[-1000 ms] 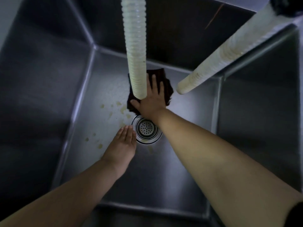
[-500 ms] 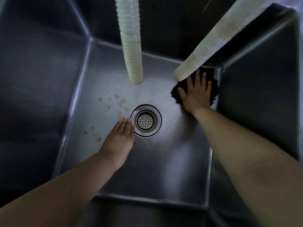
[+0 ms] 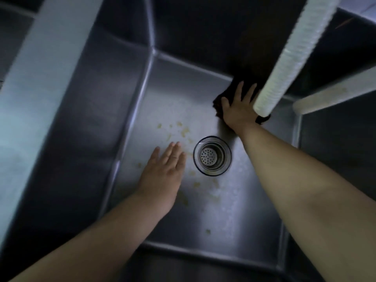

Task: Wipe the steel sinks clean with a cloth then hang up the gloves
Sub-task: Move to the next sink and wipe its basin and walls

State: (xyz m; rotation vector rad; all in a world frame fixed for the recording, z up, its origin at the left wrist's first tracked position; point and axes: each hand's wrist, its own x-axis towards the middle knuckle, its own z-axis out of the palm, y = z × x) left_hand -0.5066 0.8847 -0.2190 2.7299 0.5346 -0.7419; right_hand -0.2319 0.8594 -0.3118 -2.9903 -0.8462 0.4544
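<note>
I look down into a deep steel sink (image 3: 126, 110). My right hand (image 3: 240, 110) lies flat with fingers spread on a dark cloth (image 3: 218, 102), pressing it against the sink floor at the back wall. Part of the cloth is hidden under my palm and behind a hose. My left hand (image 3: 164, 171) rests flat and empty on the sink floor, just left of the round drain strainer (image 3: 212, 156). Yellowish food specks (image 3: 184, 132) dot the floor around the drain. No gloves are in view.
A white ribbed hose (image 3: 289, 55) hangs down from the upper right, its end just over my right hand. A second white hose (image 3: 333, 91) enters from the right edge. A steel divider rim (image 3: 40, 64) runs along the left, with another basin beyond it.
My right hand slid the cloth from the back right corner leftward along the back wall. The view shifted right in the frame and tilted. My left hand stayed beside the drain.
</note>
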